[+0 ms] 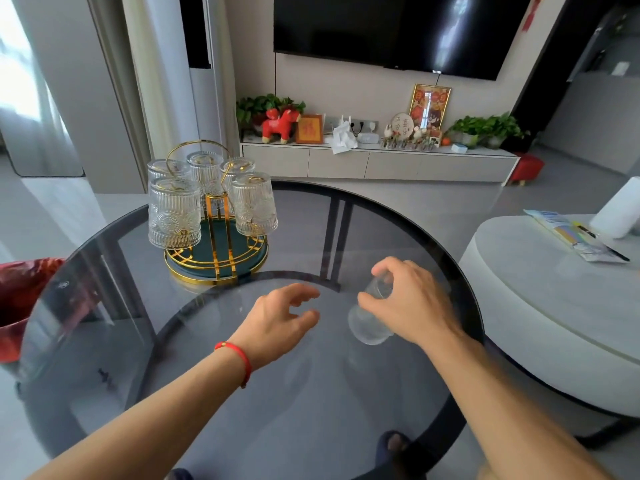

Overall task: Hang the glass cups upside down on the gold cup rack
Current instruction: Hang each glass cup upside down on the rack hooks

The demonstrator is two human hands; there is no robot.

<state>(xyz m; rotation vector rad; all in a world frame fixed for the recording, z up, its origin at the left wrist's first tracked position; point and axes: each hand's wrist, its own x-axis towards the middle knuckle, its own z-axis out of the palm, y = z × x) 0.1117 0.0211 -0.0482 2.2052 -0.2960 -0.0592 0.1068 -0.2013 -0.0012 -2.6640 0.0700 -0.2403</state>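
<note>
Here the right hand [412, 303] clamps the last glass cup [372, 318] near the gold cup rack [216, 237], tilted, seemingly for inverting onto a free peg, while the left hand [280, 320] hovers between them, fingers spread and empty.

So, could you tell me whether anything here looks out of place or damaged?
Nothing stands out. Five glass cups hang upside down on the gold cup rack, none looking broken or spilled. The right hand holds the last cup; the left hand is open.
</note>
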